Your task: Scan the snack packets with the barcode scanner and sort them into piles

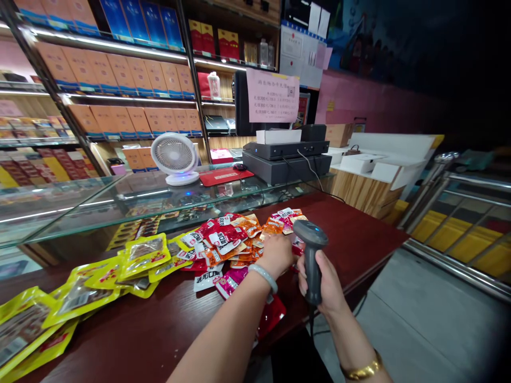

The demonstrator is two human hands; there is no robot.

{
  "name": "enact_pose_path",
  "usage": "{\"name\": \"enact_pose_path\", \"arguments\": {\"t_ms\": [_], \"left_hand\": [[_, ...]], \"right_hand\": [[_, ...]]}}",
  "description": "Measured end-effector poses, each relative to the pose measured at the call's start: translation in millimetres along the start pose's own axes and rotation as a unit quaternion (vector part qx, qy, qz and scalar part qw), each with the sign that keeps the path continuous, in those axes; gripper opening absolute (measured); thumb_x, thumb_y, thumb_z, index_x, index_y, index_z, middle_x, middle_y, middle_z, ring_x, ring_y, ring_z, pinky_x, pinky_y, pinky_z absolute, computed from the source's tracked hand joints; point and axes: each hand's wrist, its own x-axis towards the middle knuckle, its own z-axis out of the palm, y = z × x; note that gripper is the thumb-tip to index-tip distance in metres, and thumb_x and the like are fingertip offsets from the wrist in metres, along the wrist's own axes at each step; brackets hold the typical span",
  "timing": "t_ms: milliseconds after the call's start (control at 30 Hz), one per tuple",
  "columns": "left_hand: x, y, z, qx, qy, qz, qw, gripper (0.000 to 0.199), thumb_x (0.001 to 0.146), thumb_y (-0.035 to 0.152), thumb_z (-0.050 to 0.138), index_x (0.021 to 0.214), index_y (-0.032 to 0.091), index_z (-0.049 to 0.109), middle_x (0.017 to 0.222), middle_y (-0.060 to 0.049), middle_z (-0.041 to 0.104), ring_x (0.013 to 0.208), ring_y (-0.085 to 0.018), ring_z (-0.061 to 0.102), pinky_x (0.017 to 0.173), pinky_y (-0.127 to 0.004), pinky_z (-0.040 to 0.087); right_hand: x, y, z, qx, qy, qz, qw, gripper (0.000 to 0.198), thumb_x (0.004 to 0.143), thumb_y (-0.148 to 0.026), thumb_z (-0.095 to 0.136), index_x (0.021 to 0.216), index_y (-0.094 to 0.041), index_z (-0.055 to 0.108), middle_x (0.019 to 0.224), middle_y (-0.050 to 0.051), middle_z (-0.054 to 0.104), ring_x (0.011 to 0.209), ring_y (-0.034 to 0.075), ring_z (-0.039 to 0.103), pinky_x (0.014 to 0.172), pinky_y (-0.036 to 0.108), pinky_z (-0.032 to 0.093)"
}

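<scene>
In my right hand [325,282] is a dark grey barcode scanner [314,266], its handle upright and its head tilted toward the left. A cable hangs from its base. My left hand [276,252], with a pale bangle at the wrist, reaches into a heap of small snack packets [227,239] in red, orange and white. Its fingers are mostly hidden behind the hand, close to a red packet near the scanner. Yellow snack bags [146,255] trail along the table to the left. A larger red packet [273,314] lies partly under my left forearm.
The dark red table [355,223] meets a glass display counter [107,197]. A white fan [174,154], a red mouse mat [225,176] and a black cash drawer [279,165] stand on the glass. Metal railing [459,223] runs at the right. Shelves of boxes [120,74] line the back.
</scene>
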Motion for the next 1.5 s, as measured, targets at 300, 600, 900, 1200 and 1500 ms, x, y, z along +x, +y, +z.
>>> {"name": "enact_pose_path", "arguments": {"t_ms": [300,600,900,1200,1500], "left_hand": [[19.6,-27.6,-8.0,-0.306,0.156,-0.142,0.928,0.023,0.088,0.04,0.053,0.1,0.02,0.054,0.088,-0.006,0.067,0.079,-0.018,0.062,0.074,-0.028,0.044],[25.4,-36.6,-2.3,-0.47,0.28,-0.089,0.832,0.023,0.094,0.034,0.043,0.102,0.019,0.058,0.101,-0.006,0.064,0.091,-0.017,0.057,0.087,-0.03,0.043],[29.7,-41.6,1.4,-0.498,0.273,-0.095,0.818,0.024,0.093,0.037,0.044,0.099,0.018,0.057,0.091,-0.004,0.064,0.082,-0.016,0.059,0.079,-0.029,0.046],[26.1,-30.0,-4.5,-0.501,0.068,-0.077,0.859,0.044,0.087,0.03,0.055,0.129,0.02,0.054,0.094,-0.007,0.069,0.063,-0.013,0.061,0.064,-0.028,0.05],[6.3,-48.7,-24.7,0.069,0.142,-0.126,0.979,0.037,0.084,0.045,0.057,0.099,0.014,0.069,0.107,-0.017,0.064,0.11,-0.031,0.053,0.097,-0.043,0.038]], "right_hand": [[1.2,2.1,-2.2,0.033,0.005,-0.012,0.999,0.04,0.093,-0.052,0.05,0.116,-0.02,0.055,0.06,-0.006,0.055,0.032,0.007,0.046,0.029,0.018,0.042],[2.0,3.9,-1.4,-0.006,-0.04,0.048,0.998,0.039,0.092,-0.051,0.052,0.112,-0.016,0.055,0.057,-0.006,0.055,0.029,0.007,0.045,0.027,0.018,0.041],[3.7,0.2,2.4,-0.013,-0.025,0.067,0.997,0.048,0.084,-0.059,0.06,0.106,-0.017,0.056,0.054,-0.007,0.054,0.026,0.007,0.043,0.025,0.019,0.04],[3.4,1.7,3.5,-0.001,-0.014,0.048,0.999,0.043,0.086,-0.056,0.059,0.105,-0.018,0.056,0.054,-0.007,0.054,0.027,0.007,0.043,0.025,0.018,0.04],[2.9,1.4,1.8,-0.005,-0.024,0.042,0.999,0.039,0.091,-0.052,0.053,0.109,-0.018,0.055,0.056,-0.006,0.055,0.03,0.008,0.045,0.027,0.019,0.041]]}}
